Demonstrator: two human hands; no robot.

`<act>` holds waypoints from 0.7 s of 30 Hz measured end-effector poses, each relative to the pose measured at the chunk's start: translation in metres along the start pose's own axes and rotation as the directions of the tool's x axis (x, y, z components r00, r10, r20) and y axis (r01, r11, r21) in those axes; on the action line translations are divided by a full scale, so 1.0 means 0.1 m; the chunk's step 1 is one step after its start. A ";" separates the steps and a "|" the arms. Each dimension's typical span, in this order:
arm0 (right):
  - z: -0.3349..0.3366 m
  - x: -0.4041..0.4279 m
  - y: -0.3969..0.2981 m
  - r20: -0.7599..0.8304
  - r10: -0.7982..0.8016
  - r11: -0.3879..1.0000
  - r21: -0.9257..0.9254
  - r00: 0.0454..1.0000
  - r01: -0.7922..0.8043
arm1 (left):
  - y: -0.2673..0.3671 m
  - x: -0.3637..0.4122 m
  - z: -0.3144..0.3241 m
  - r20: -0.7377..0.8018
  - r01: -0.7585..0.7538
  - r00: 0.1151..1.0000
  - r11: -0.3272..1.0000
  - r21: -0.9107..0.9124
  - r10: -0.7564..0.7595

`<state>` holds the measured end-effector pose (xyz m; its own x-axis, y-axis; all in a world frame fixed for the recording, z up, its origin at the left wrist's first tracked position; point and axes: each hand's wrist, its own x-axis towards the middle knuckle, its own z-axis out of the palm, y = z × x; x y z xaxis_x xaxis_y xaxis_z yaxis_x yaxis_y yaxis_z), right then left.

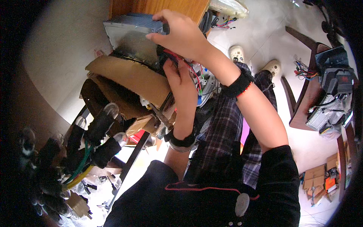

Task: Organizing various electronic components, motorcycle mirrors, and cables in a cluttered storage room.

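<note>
My right hand [183, 37] is at the near corner of a grey metal-cased box [129, 35], its thumb and fingers curved around a small black part. Whether it grips that part is unclear. Just below, my left hand [178, 76] holds a dark bundle with red wires [175, 54]; its fingertips are partly hidden. The box stands tilted behind an open cardboard box [130, 76], whose flap rises in front of it. More red wires and coloured connectors [200, 85] hang beside my left wrist.
A wooden cabinet [170, 8] is behind the metal box. Black-sleeved bulbs [105, 122] with green and yellow wires are at the left. Electronic parts [326, 110] lie on a dark stand at the right, above cardboard boxes [314, 178]. My feet in light clogs [236, 54] are on the floor.
</note>
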<state>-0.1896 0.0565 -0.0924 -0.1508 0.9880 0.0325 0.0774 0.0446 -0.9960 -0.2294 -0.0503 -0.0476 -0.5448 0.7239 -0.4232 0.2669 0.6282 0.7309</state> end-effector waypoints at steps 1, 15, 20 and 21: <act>0.02 0.00 -0.07 -0.040 0.072 0.996 0.054 0.997 -0.069 | 0.07 -0.05 -0.01 -0.013 -0.005 1.000 1.000 -0.002 0.005; -0.24 -0.03 -0.48 0.055 0.192 0.963 0.182 0.980 -0.199 | 0.32 -0.38 -0.01 0.151 -0.162 0.974 0.985 -0.062 0.169; -0.88 -0.14 -0.71 0.005 0.003 0.996 0.091 1.000 -0.003 | 0.46 -0.54 0.04 0.120 -0.066 0.985 0.915 -0.397 0.123; -1.02 -0.14 -0.75 -0.001 -0.161 0.987 -0.006 0.987 0.161 | 0.50 -0.54 0.00 0.157 -0.106 0.967 0.879 -0.464 0.200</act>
<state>-0.0923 0.0542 -0.0098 -0.1598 0.9681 0.1927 0.0581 0.2041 -0.9772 -0.1868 -0.0581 0.0124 -0.3489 0.8703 -0.3475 -0.0767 0.3430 0.9362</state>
